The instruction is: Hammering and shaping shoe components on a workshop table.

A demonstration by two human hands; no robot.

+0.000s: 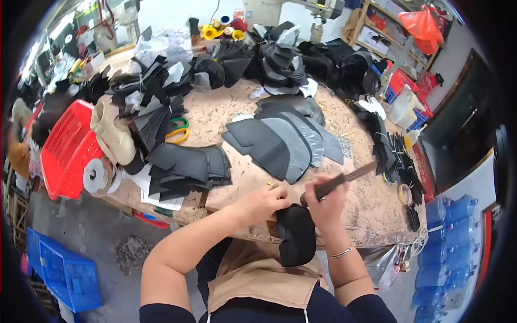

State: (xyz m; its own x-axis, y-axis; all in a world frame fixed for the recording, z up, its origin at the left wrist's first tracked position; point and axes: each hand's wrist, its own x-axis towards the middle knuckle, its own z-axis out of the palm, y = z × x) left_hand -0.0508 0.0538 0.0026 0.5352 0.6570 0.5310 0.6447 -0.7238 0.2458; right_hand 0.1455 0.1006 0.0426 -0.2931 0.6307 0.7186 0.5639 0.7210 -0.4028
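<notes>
Over the near edge of the worktable, a black piece hangs lengthwise toward the apron, pinched at the top by the left hand, fingers closed, while the right hand, just beside, grips a brown tool.

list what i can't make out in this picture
Head view:
Part of the long brown stick-like tool: hidden by the right hand's grip.
Top of the grey metal machine: cut off by the upper edge.
Pieces in the crumpled grey floor heap: too small, blurred.
</notes>
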